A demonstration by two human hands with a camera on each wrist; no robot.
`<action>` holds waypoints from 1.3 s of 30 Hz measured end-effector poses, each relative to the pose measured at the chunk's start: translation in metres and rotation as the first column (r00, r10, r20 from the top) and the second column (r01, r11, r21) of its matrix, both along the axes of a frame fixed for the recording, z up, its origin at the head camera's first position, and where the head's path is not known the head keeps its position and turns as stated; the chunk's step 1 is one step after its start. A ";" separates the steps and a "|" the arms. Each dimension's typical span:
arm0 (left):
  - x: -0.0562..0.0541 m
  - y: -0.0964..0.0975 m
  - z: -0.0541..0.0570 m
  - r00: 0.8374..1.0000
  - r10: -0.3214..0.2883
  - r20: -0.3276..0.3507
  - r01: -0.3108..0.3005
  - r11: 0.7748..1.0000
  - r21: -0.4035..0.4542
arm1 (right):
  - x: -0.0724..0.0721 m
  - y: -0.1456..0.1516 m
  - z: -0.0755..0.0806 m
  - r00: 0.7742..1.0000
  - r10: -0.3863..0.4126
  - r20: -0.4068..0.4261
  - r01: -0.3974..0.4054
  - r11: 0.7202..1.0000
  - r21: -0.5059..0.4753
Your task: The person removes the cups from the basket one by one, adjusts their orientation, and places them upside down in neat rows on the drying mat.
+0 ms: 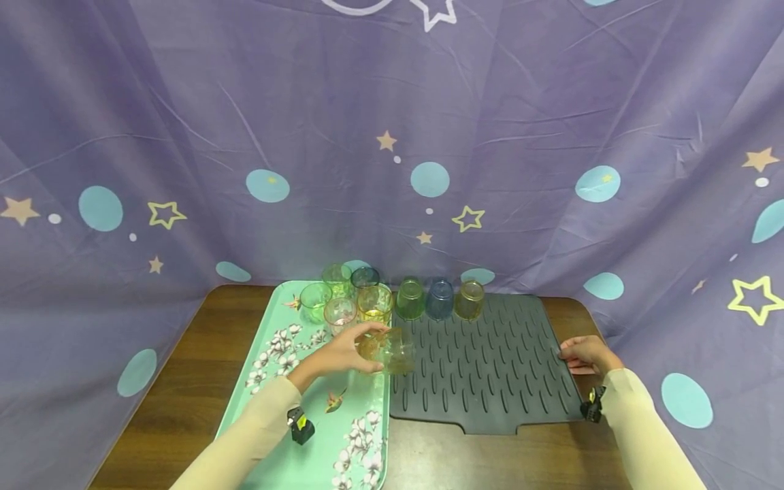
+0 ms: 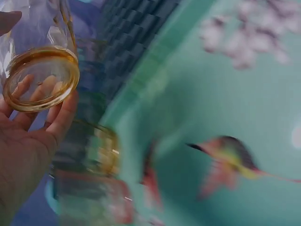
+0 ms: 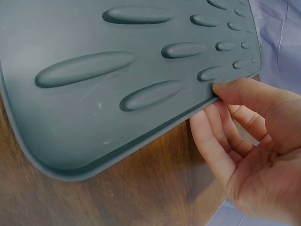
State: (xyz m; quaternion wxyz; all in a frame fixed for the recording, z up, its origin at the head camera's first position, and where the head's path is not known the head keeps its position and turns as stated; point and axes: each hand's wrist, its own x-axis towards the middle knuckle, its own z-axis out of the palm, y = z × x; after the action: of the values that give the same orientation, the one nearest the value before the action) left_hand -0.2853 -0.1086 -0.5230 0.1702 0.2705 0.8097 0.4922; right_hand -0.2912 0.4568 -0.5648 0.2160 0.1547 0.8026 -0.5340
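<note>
Left grip [image 1: 345,351] around amber glass [image 1: 397,350]; right grip [image 1: 589,352], part-hidden beneath, around edge of dark mat [image 1: 490,371].

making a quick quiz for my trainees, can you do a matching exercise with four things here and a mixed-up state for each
1. Left hand
2. Right hand
3. Dark mat
4. Mint-green tray

A. Bears a row of three glasses
B. Printed with flowers
C. Pinches the mat's edge
D. Holds an amber-rimmed glass

Pairs: 1-D, 2-C, 3-A, 4-B
</note>
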 end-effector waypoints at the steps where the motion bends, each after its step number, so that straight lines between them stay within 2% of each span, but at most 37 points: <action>1: -0.002 0.004 0.005 1.000 -0.004 -0.019 0.004 1.000 0.011 | 0.000 -0.001 0.002 1.000 -0.007 -0.001 0.007 1.000 0.012; 7: -0.018 0.032 0.032 0.995 0.045 -0.088 -0.042 0.998 0.040 | -0.002 -0.006 0.009 1.000 -0.008 -0.003 0.008 1.000 0.020; 10: -0.026 0.047 0.041 0.990 0.069 -0.123 -0.070 0.998 0.003 | -0.003 -0.006 0.009 1.000 -0.013 0.001 0.013 1.000 0.009; 13: -0.032 0.062 0.048 0.983 0.060 -0.175 -0.075 0.994 -0.081 | -0.002 -0.007 0.008 1.000 -0.022 0.005 0.022 1.000 0.005; 17: -0.040 0.080 0.058 0.958 -0.023 -0.286 -0.053 0.966 -0.254 | 0.000 -0.008 0.008 1.000 -0.012 0.004 0.012 1.000 0.023; 20: -0.045 0.092 0.065 0.933 -0.097 -0.348 -0.044 0.925 -0.376 | 0.000 -0.009 0.008 1.000 -0.012 0.003 0.011 1.000 0.027; 24: -0.050 0.105 0.075 0.906 -0.175 -0.385 -0.055 0.853 -0.518 | 0.000 -0.008 0.006 1.000 -0.025 0.008 0.025 1.000 0.012; 27: -0.054 0.115 0.079 0.901 -0.214 -0.378 -0.070 0.787 -0.613 | 0.001 -0.008 0.006 1.000 -0.026 0.011 0.026 1.000 0.005; 31: -0.057 0.126 0.081 0.907 -0.240 -0.346 -0.079 0.709 -0.701 | 0.000 -0.005 0.005 1.000 -0.025 0.016 0.025 1.000 0.000; 33: -0.058 0.130 0.081 0.908 -0.251 -0.335 -0.081 0.681 -0.728 | -0.001 -0.004 0.004 0.999 -0.028 0.019 0.028 1.000 -0.005; 35: -0.060 0.135 0.079 0.902 -0.273 -0.335 -0.082 0.653 -0.753 | -0.001 -0.003 0.003 0.999 -0.030 0.019 0.030 1.000 -0.005; 39: -0.063 0.143 0.075 0.886 -0.313 -0.340 -0.105 0.580 -0.808 | 0.000 -0.002 0.002 1.000 -0.027 0.012 0.027 1.000 0.006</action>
State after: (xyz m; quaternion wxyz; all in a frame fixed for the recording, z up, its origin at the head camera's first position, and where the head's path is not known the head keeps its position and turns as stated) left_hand -0.3479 0.0346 -0.4484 0.1123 0.3174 0.9415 -0.0180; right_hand -0.2910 0.4544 -0.5625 0.2133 0.1696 0.8008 -0.5334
